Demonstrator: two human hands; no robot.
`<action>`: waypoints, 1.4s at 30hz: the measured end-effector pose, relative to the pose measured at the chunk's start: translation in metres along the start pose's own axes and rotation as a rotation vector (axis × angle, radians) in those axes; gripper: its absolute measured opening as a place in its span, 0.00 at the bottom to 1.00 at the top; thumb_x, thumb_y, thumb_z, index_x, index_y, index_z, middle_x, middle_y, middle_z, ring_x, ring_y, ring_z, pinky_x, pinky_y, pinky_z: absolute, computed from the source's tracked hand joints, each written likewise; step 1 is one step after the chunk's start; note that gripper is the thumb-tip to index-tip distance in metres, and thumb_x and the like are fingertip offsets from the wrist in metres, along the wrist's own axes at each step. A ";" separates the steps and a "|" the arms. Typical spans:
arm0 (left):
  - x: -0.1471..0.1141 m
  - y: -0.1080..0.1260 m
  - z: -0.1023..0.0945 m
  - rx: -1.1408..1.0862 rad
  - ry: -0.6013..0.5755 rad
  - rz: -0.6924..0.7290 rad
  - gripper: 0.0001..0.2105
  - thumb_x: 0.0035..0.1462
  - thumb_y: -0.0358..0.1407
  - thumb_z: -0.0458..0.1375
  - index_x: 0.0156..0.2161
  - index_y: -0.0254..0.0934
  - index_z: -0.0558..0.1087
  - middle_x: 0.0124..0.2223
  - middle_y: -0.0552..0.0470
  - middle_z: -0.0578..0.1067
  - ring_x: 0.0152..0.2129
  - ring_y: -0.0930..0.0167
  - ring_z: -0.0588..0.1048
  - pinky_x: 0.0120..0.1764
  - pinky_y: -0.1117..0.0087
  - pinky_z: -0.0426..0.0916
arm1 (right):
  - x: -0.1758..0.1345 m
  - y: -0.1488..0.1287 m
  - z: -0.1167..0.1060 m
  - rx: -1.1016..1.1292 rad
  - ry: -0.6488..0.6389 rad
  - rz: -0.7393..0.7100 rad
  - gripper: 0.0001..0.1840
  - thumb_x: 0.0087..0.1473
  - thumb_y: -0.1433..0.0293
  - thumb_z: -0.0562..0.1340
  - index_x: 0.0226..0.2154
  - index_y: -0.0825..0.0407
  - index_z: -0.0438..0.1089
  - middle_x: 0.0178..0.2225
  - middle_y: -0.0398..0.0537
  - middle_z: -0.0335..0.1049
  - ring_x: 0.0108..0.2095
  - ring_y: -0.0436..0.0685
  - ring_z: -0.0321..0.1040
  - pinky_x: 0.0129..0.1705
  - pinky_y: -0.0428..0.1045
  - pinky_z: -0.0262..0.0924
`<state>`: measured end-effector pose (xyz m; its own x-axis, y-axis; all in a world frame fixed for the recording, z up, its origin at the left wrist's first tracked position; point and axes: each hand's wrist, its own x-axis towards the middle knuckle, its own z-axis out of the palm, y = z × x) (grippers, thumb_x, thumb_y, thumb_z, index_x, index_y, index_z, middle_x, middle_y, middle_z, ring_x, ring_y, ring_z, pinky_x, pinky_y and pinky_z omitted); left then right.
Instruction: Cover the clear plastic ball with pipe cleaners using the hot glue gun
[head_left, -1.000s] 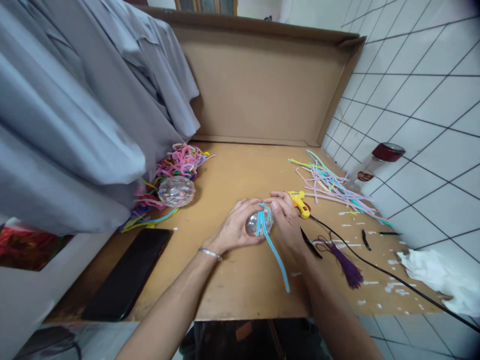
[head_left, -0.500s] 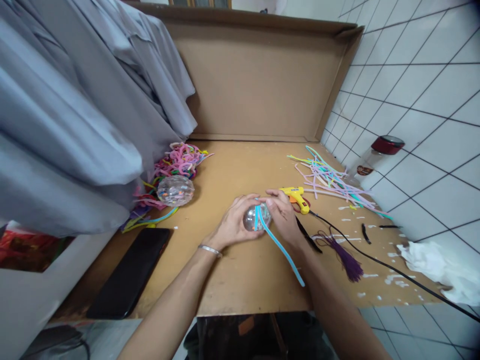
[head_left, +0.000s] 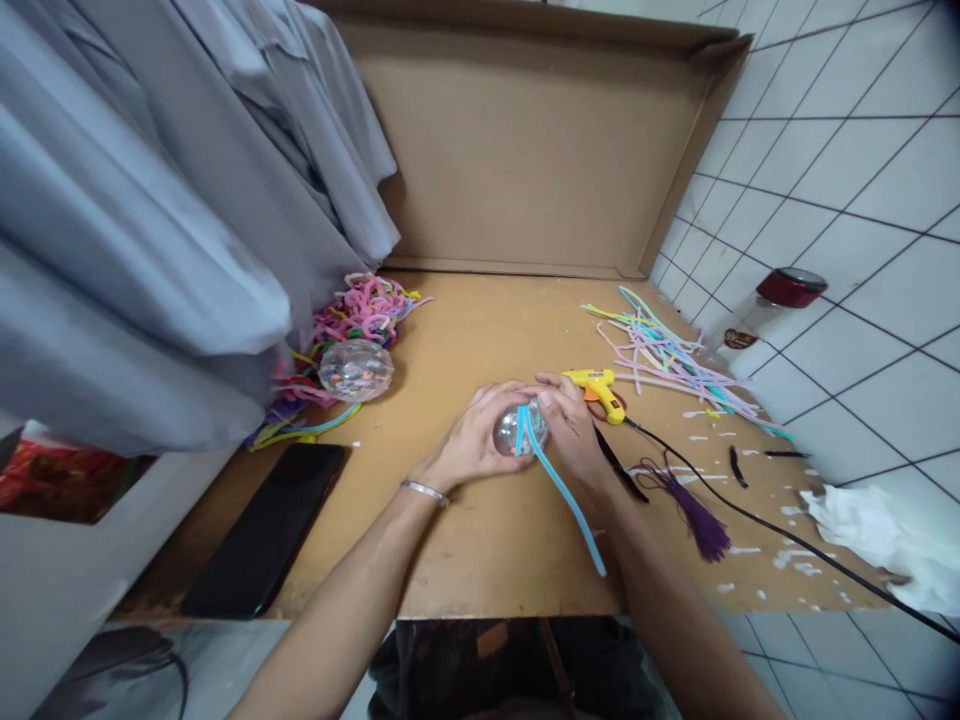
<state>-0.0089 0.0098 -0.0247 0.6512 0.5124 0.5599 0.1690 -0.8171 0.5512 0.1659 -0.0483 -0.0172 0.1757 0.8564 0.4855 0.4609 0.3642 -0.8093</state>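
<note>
- The left hand (head_left: 476, 440) is curved part-way closed around the left side of a clear ball (head_left: 507, 440), thumb below and fingers over the top.
- The right hand (head_left: 574, 425) lies against the ball's upper right side, fingers bent and close to the left hand's fingertips; whether it pinches anything cannot be told.
- The ball sits between the two hands, just above or on the surface (head_left: 480, 335); which one is unclear.
- A light-blue strip (head_left: 566, 492) lies over the ball, its long free end slanting toward the right forearm.
- Just beyond the right hand is a yellow glue gun (head_left: 600, 384), its black cord (head_left: 739, 513) running off to the right.
- To the right of the right hand are a purple tassel (head_left: 697, 520) and, farther forward, loose pastel strips (head_left: 664, 355).
- Forward and left of the left hand, a second clear ball (head_left: 356, 371) rests beside a tangled colourful pile (head_left: 367, 310).
- Left of the left wrist lies a black phone (head_left: 266, 530).
</note>
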 end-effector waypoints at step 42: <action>0.002 0.000 -0.001 -0.001 -0.004 0.088 0.32 0.46 0.37 0.68 0.56 0.42 0.64 0.60 0.42 0.71 0.57 0.58 0.70 0.58 0.53 0.64 | -0.002 -0.001 0.000 0.010 0.008 0.021 0.28 0.66 0.49 0.48 0.42 0.45 0.78 0.53 0.52 0.68 0.60 0.61 0.61 0.63 0.61 0.55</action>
<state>-0.0078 0.0109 -0.0230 0.6664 0.4376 0.6037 0.1106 -0.8587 0.5003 0.1650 -0.0498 -0.0176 0.1921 0.8608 0.4714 0.4485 0.3502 -0.8223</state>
